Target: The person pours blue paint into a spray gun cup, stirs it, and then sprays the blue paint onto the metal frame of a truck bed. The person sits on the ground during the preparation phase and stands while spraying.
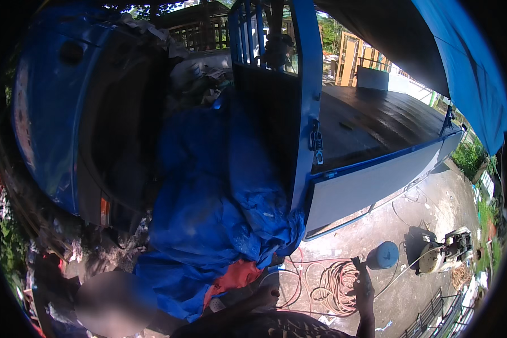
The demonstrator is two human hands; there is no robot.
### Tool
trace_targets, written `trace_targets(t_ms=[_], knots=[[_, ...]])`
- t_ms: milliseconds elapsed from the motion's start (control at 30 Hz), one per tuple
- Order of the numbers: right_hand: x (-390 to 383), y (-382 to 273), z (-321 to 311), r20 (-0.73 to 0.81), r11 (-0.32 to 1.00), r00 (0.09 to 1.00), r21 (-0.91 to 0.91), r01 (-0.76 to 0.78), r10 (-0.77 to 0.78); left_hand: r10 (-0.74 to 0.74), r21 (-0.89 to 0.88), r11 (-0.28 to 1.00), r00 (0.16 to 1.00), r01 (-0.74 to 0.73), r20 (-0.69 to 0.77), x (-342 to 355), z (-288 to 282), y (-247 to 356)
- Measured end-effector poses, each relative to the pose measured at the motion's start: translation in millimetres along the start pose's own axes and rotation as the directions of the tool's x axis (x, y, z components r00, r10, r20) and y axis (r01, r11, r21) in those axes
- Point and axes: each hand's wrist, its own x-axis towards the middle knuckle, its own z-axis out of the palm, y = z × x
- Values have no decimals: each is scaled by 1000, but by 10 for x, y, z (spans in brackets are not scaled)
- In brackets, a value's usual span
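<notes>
My left hand is low in the middle of the head view, in shade beside the red cloth at the foot of a crumpled blue tarp. Its fingers look curled, and what they hold, if anything, is hidden. Farther right, my right hand is raised with its fingers stretched upward and no object visible in it. Behind it, a coil of pale orange hose lies on the concrete. A blue round container stands just beyond this hand.
A truck with a blue cab and a flat dark bed fills the far side, its grey side panel facing me. A motor-driven machine stands at right. A blurred person is at lower left. Blue sheeting hangs overhead.
</notes>
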Motion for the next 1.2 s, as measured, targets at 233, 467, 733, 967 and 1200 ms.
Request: trace_targets(t_ms=[233,467,733,967,1200], knots=[[209,-263,1403,17,999,999,38,29,-30,-197,-39,980,980,197,7,-1136,-1443,-625],[242,-841,2482,86,982,987,-142,-121,134,-323,-157,936,946,316,-20,-1339,-2919,-684],[188,-895,3312,112,981,978,-108,-161,173,-316,-206,932,947,298,-61,-1279,-3858,-525],[371,-735,3672,242,984,955,-88,-156,173,-321,-261,919,945,296,-57,-1166,-3793,-529],[756,-444,3856,397,991,909,-50,-120,130,-345,-312,902,933,299,-104,-871,-3642,-322]])
